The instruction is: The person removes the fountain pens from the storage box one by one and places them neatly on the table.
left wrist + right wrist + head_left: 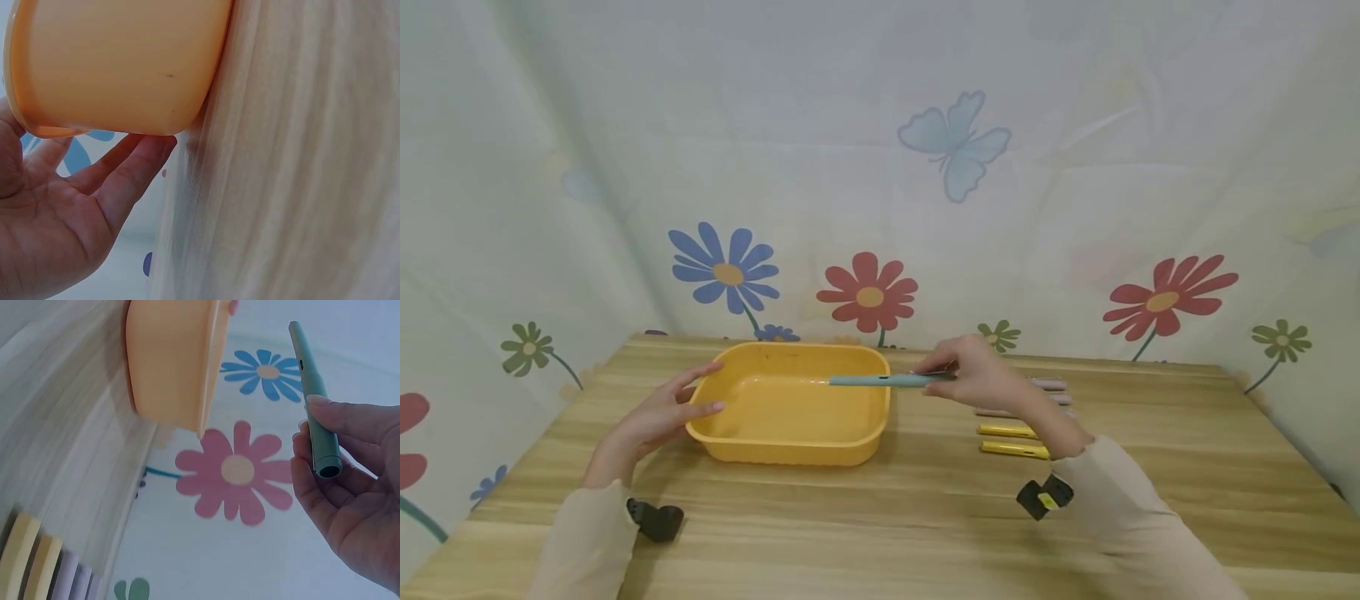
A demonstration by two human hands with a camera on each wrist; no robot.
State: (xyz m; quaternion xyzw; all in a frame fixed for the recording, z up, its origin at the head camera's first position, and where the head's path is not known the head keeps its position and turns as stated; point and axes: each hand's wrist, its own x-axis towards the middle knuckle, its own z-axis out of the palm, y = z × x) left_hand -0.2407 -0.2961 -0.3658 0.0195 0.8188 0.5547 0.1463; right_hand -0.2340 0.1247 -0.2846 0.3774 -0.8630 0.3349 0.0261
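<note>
A yellow plastic basin [790, 452] stands on the table, with nothing visible inside. My left hand [651, 417] grips its left end, the thumb over the rim and other fingers against the outer wall. In the left wrist view, fingertips [164, 145] touch the basin's side near its base. Above the table, just right of the basin, my right hand [981, 375] pinches a light blue-green pen [868, 381] between thumb and fingers. The pen lies level, pointing left, its far end over the basin. From the right wrist, its near end [328, 467] looks round and dark.
Right of the basin, two yellow pens [1011, 450] and several pale purple pens [1051, 384] lie in a row, partly hidden by my right forearm. A flower-printed cloth [820, 192] hangs behind the wooden table [850, 533].
</note>
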